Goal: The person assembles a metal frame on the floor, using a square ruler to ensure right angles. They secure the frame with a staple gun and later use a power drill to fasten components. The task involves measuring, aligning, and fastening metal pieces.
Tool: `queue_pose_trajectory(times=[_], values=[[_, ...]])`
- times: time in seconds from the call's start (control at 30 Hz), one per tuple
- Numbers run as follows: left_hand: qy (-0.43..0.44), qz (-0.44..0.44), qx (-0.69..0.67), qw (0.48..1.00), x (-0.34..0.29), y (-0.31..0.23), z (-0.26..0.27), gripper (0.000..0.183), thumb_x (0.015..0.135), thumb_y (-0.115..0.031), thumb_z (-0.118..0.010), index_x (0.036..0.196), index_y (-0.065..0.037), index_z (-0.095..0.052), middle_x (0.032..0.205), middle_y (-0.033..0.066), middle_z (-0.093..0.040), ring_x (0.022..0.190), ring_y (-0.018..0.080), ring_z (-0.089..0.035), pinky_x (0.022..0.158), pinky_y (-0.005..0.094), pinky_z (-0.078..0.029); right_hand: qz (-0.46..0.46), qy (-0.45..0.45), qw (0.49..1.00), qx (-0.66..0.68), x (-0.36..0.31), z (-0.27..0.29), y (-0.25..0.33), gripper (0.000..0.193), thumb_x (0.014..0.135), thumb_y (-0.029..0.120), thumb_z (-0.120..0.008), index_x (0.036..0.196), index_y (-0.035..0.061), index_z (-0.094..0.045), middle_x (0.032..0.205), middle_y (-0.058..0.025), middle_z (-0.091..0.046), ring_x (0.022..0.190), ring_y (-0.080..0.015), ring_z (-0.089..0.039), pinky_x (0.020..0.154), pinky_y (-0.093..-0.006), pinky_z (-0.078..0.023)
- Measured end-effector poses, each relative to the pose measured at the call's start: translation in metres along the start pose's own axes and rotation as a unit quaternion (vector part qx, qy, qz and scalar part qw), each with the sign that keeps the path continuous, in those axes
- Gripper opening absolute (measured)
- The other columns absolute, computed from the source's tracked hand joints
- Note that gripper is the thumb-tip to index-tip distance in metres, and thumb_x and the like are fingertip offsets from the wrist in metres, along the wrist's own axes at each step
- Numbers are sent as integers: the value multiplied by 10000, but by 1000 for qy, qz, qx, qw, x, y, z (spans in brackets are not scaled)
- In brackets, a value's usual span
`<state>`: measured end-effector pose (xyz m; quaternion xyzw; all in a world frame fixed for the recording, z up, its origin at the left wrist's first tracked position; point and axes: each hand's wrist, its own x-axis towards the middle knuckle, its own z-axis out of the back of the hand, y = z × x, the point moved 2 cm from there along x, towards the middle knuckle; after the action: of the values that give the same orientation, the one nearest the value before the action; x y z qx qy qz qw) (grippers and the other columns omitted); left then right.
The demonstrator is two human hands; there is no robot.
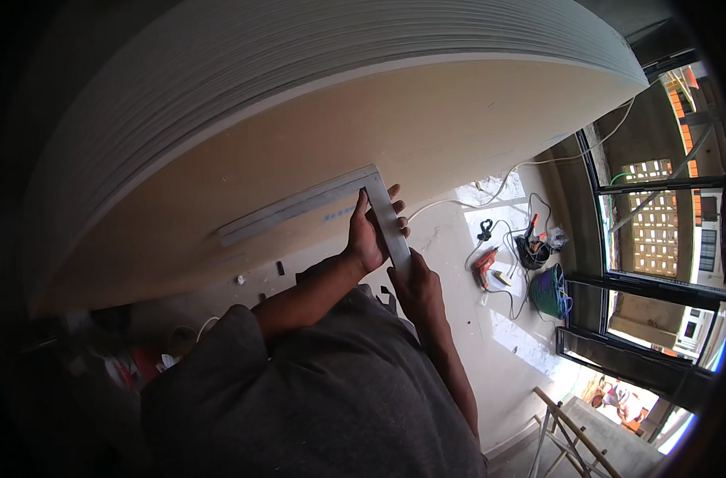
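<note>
Head view: both hands grasp the grey, L-shaped flat metal bar [299,204], left hand [368,240] around the upright arm near the corner, thumb inside, right hand [420,285] wrapped round the lower end, apparently for steadiness. Long arm overlaps the tan-faced stack of white-edged boards [363,111], contact unclear; glossy pale floor [447,259] leaves room rightward, up to the red corded power tool [484,267].

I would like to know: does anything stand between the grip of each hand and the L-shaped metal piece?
Nothing visible does. The left hand reaches around one arm of the L-shaped metal piece, and the right hand holds that same arm lower down, directly.
</note>
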<state>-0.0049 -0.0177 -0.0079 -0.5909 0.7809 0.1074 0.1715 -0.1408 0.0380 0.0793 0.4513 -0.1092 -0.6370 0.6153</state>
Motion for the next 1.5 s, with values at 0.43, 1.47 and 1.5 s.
queue_pose_trajectory(times=[0.43, 1.47, 1.5], values=[[13, -41, -45, 998, 6, 6, -5, 532, 1078, -631, -398, 1140, -126, -555, 806, 6, -498, 642, 143, -439, 653, 327, -370, -5, 14, 999, -28, 5, 8, 5, 515, 932, 214, -717, 1372, 2, -551, 889, -261, -731, 857, -453, -733, 745, -520, -560], [-56, -85, 27, 994, 1, 0, -1, 507, 1057, -549, -481, 1305, -115, -566, 1021, 56, -621, 857, 212, -610, 802, 375, -490, -208, 265, 922, 190, -8, 41, -11, 422, 1081, 403, -624, 1158, -11, -592, 722, -30, -582, 579, -124, -605, 516, -321, -491], [-96, -104, 52, 989, -1, -4, -3, 518, 1051, -535, -495, 1340, -110, -557, 1073, 68, -636, 924, 231, -642, 846, 389, -511, -205, 259, 925, 190, -8, 39, -11, 396, 1088, 381, -615, 1133, -11, -583, 705, -29, -580, 561, -123, -605, 499, -317, -493]])
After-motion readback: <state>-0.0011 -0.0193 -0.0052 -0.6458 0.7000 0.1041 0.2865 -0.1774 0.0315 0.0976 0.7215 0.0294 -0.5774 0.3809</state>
